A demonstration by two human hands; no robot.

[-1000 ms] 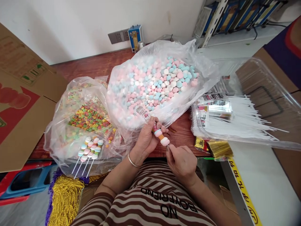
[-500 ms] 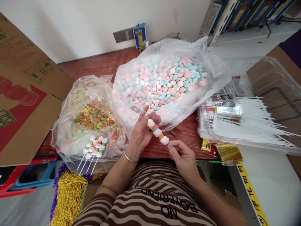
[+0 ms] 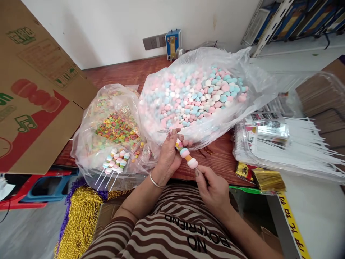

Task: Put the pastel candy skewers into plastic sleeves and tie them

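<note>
A candy skewer (image 3: 188, 157) threaded with pastel marshmallow-like discs and orange ring pieces is between my hands. My left hand (image 3: 170, 153) is closed around its upper end; a clear printed wrapper (image 3: 163, 131) pokes out above the thumb, and how far it covers the candy is hard to see. My right hand (image 3: 211, 185) pinches the stick just below the lowest pale pink disc. To the left, several finished candy skewers (image 3: 115, 161) lie on a clear bag of small coloured rings (image 3: 117, 127). Behind my hands is a large clear bag of pink, blue and white discs (image 3: 199, 99).
A cardboard box (image 3: 40, 90) stands at left. On the right, a clear plastic tray (image 3: 242, 153) holds white sticks (image 3: 304, 144) and printed wrappers (image 3: 269, 129). Gold twist ties (image 3: 269, 181) lie at the table's front edge. A blue device (image 3: 173, 44) stands by the wall.
The view has shifted, so the scene sits further right. My left thumb and fingers have closed more around the skewer's top, and the wrapper's printed end has turned nearly edge-on.
</note>
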